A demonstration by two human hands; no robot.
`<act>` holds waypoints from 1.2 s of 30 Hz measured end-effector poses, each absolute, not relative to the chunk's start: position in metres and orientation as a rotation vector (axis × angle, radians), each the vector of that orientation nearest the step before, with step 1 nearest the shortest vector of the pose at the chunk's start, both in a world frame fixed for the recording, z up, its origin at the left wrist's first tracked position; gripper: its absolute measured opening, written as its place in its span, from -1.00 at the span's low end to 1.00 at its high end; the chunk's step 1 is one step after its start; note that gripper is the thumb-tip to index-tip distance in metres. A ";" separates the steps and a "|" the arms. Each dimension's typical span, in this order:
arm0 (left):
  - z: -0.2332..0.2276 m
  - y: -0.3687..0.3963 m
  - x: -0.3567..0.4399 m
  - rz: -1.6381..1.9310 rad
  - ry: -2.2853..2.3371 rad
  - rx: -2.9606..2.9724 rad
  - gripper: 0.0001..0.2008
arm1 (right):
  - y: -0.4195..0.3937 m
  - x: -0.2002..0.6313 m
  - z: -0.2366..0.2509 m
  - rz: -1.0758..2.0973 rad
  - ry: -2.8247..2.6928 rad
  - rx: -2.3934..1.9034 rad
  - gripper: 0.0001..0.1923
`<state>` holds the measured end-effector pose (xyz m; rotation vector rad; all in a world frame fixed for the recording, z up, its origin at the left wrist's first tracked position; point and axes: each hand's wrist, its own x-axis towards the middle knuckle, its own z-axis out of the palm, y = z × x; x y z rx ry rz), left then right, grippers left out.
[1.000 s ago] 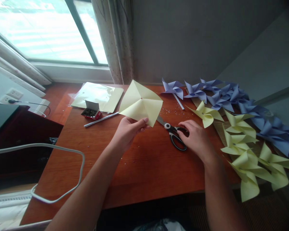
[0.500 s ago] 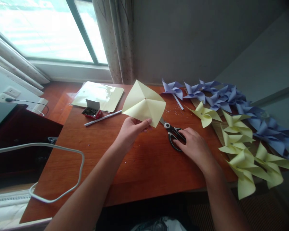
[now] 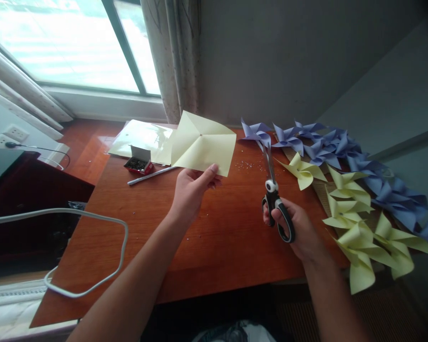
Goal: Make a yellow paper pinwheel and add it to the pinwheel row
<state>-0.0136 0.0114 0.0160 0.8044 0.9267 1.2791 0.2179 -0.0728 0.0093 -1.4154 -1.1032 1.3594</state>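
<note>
- A moment ago the scissors (image 3: 275, 202) lay flat on the table (image 3: 214, 247) with our right hand (image 3: 299, 228) resting on them. Now we see them lifted up in that hand, right of the middle of the frame.
- Our right hand is closed on the black handles, with the fingers through the loops. The blades point up toward the top of the frame and look shut.
- The yellow paper square (image 3: 201, 148) sat a bit lower and more to the right before. Now it is higher, just above the middle of the frame.
- Our left hand (image 3: 192, 190) pinches the paper at its bottom edge, thumb on top. It held the paper the same way before.
- The paper is pale yellow. It has fold lines that cross in the middle, and a tiny dot where they meet. It is held up off the table, a little tilted.
- The paper and the scissors are apart, not touching.
- At the right of the frame lie yellow pinwheels (image 3: 356, 223) and purple pinwheels (image 3: 328, 142).
- At the upper left lie a small box (image 3: 138, 162), a white stick (image 3: 151, 175) and a shiny sheet (image 3: 139, 137).
</note>
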 end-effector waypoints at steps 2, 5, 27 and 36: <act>0.015 0.010 -0.012 1.293 0.910 0.819 -0.77 | -0.080 0.210 0.011 1.527 -1.056 -1.329 -0.59; 0.013 0.009 -0.011 1.305 0.911 0.843 -0.76 | -0.090 0.199 0.012 1.736 -1.030 -1.229 -0.53; 0.017 -0.012 0.010 1.164 0.909 0.915 -0.76 | -0.107 0.177 0.016 1.548 -1.116 -1.455 -0.49; 0.024 -0.015 0.012 1.151 0.915 0.948 -0.78 | -0.107 0.177 0.024 1.559 -1.136 -1.441 -0.47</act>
